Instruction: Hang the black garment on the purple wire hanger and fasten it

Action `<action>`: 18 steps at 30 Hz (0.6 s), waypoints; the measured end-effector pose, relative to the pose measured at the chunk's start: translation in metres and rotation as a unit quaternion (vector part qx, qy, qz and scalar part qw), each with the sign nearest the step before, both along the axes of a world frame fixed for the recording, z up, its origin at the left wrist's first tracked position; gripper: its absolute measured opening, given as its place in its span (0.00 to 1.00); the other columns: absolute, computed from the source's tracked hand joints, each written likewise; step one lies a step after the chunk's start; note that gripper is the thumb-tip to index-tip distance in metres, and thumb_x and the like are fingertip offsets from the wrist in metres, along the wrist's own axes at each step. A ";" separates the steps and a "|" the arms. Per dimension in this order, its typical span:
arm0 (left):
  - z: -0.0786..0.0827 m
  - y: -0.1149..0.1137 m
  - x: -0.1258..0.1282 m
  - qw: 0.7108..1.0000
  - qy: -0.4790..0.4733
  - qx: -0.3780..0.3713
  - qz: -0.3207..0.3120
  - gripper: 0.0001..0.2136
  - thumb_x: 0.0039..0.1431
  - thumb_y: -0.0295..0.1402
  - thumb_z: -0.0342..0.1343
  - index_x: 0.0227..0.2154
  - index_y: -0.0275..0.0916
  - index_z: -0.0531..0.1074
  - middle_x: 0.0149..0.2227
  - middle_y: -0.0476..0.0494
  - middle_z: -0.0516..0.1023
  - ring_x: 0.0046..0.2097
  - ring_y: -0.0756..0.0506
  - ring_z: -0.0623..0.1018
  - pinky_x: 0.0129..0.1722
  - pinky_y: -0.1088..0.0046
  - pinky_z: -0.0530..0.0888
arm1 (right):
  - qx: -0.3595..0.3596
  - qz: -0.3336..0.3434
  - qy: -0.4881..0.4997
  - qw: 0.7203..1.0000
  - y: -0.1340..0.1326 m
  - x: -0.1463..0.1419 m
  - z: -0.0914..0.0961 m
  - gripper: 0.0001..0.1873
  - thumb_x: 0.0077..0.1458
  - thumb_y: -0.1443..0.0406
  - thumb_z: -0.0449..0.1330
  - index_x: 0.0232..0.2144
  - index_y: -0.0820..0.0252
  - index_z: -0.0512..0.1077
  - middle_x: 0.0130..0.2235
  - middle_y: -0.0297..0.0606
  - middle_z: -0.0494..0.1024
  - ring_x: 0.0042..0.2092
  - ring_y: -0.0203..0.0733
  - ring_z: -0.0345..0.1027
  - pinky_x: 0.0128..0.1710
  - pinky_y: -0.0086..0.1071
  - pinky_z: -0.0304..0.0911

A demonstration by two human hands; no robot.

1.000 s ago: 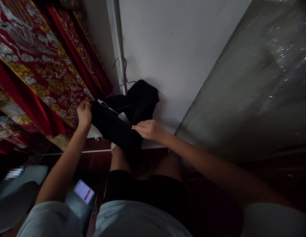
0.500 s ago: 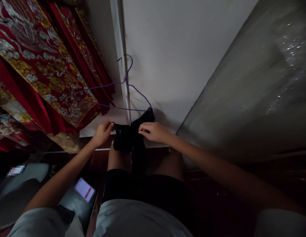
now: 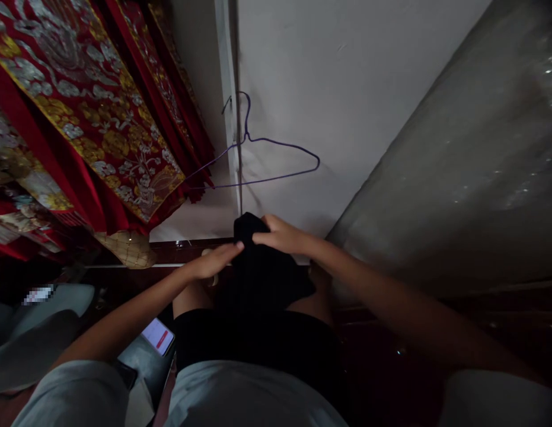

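A black garment (image 3: 267, 273) hangs in front of my thighs, its kind hard to make out in the dim light. My left hand (image 3: 216, 261) pinches its upper left edge, thumb against the cloth. On the upper right side, my right hand (image 3: 282, 234) grips the fabric between thumb and fingers. Above both hands a thin purple wire hanger (image 3: 280, 176) hangs by its hook on a narrow metal strip (image 3: 233, 118) along the wall. Nothing hangs from its right end, while its left end reaches in front of the red embroidered cloth (image 3: 124, 142).
Embroidered red cloths hang at the left. A lit phone (image 3: 159, 336) lies on a grey seat (image 3: 142, 362) beside my left thigh. Plastic-wrapped, greyish sheeting (image 3: 436, 178) stands at the right. The pale wall (image 3: 329, 77) rises straight ahead.
The black garment has come away from the hanger's right end and is now lower, bunched between my hands. The hanger has swung and its right end sits higher. My right hand has closed on the cloth.
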State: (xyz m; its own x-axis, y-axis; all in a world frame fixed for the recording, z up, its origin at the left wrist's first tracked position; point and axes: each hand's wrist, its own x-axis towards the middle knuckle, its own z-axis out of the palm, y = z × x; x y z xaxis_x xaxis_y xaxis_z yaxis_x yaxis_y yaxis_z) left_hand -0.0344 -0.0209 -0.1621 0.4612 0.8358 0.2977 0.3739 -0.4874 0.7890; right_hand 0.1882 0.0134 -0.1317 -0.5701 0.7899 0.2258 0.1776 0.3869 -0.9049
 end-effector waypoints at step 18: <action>0.059 0.044 -0.079 0.939 0.290 0.143 0.121 0.08 0.63 0.26 0.47 0.30 0.40 0.69 0.31 0.41 0.75 0.34 0.41 0.76 0.38 0.66 0.70 | 0.056 -0.384 0.011 0.921 0.091 0.058 -0.016 0.12 0.42 0.62 0.70 0.20 0.60 0.70 0.22 0.34 0.71 0.27 0.39 0.63 0.28 0.32 0.58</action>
State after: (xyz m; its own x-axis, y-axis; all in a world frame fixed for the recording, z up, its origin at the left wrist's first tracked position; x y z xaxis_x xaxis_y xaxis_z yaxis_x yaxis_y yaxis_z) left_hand -0.1138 0.0227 -0.1034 0.4215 0.8610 0.2848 0.8272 -0.4937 0.2685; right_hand 0.2464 0.1043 -0.1479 0.1536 0.9292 0.3362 0.4201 0.2465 -0.8733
